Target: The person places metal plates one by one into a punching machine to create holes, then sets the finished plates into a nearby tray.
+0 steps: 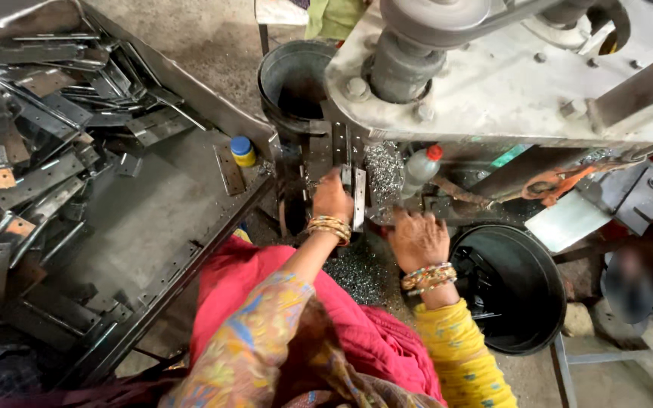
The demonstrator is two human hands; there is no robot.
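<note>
Steel is everywhere: one narrow metal strip point(358, 198) stands upright under the grey machine point(493, 83), just right of the left hand point(332, 198). The left fingers are clenched around a part at the machine's work point, pressed against that strip; exactly what they grip besides the strip is hidden by the hand itself. The right hand point(418, 239) lies palm down, near and to the right of the strip, fingers spread and released, resting on a bed of shiny metal shavings point(357, 272), holding nothing.

Two round black buckets show: one point(292, 79) far, behind the left hand, and one point(512, 287) near right, just beside the right hand, with dark pieces inside. Two small bottles show: a yellow one with a blue cap point(242, 151) on the table's far right edge, and a clear one with a red cap point(422, 168) lying tilted under the machine, right of the strip. On the left, the grey table point(153, 219) carries a heap of flat metal brackets point(39, 113), too many and too overlapped to count. Both wrists wear stacked bangles.
</note>
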